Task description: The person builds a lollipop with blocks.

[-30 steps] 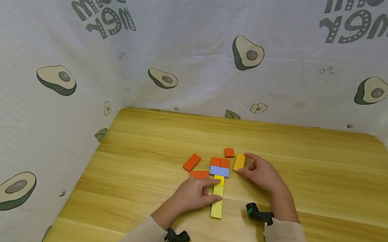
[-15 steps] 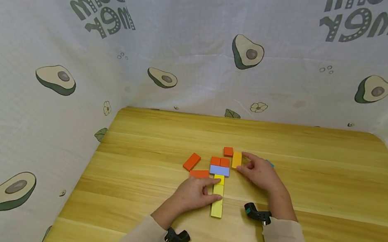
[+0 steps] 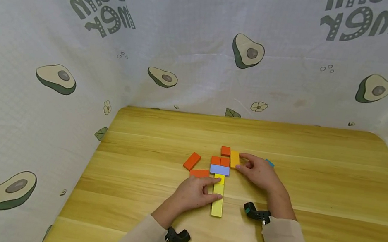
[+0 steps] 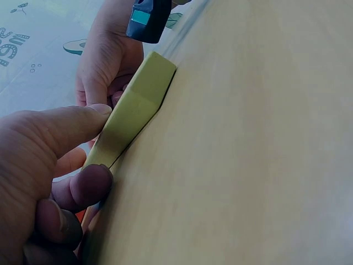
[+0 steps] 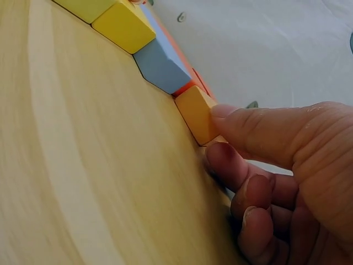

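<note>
My right hand (image 3: 259, 172) pinches an orange-yellow block (image 3: 234, 159) between thumb and index finger. In the right wrist view, this block (image 5: 194, 113) lies flat by the blue-lavender block (image 5: 160, 63). My left hand (image 3: 190, 195) rests index finger and thumb, spread apart, on a small yellow block (image 3: 218, 176) and the long pale yellow block (image 3: 216, 210) below it. Across the column's top lies the blue-lavender block, with two red-orange squares (image 3: 215, 160) above. Another red-orange square (image 3: 225, 151) sits behind these, beside the orange-yellow block.
Two loose red-orange rectangles (image 3: 192, 161) lie left of the column, one near my left hand. A blue piece (image 3: 269, 163) shows partly behind my right hand. White printed cloth (image 3: 189, 53) hangs along the back and sides of the wooden table (image 3: 348, 194).
My right hand has slid left with the orange-yellow block. The back red-orange square has shifted slightly left too, and the blue piece has come into view. My left hand has stayed put.
</note>
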`<state>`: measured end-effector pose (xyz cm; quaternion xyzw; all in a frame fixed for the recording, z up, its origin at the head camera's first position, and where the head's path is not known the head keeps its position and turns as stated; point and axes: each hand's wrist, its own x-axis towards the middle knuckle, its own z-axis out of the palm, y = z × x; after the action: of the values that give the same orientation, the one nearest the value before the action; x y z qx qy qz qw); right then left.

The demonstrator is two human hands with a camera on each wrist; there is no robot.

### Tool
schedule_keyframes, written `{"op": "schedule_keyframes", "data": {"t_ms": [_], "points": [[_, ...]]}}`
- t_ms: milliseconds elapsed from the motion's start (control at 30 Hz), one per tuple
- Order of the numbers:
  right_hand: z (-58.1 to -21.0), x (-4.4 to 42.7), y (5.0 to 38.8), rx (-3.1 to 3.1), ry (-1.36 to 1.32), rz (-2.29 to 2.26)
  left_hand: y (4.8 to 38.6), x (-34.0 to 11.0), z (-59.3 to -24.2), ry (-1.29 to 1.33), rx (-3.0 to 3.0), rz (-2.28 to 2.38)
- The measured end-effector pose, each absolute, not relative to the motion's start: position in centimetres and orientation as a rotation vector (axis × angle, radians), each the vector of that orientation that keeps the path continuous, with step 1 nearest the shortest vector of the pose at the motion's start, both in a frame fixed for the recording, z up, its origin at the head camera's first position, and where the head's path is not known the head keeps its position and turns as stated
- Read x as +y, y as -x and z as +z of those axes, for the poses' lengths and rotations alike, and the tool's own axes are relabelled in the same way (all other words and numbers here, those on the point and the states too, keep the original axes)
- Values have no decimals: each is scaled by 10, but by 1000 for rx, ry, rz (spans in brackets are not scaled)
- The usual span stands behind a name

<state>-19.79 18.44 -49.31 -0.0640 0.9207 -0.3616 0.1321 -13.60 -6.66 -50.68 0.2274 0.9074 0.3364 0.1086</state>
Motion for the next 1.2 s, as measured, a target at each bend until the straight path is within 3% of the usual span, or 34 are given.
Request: {"op": "schedule_keyframes", "data": {"t_ms": [1200], "points": [[-493,177,195,2744,142,-971,135,-68,-506,-700,2671,996]]}}
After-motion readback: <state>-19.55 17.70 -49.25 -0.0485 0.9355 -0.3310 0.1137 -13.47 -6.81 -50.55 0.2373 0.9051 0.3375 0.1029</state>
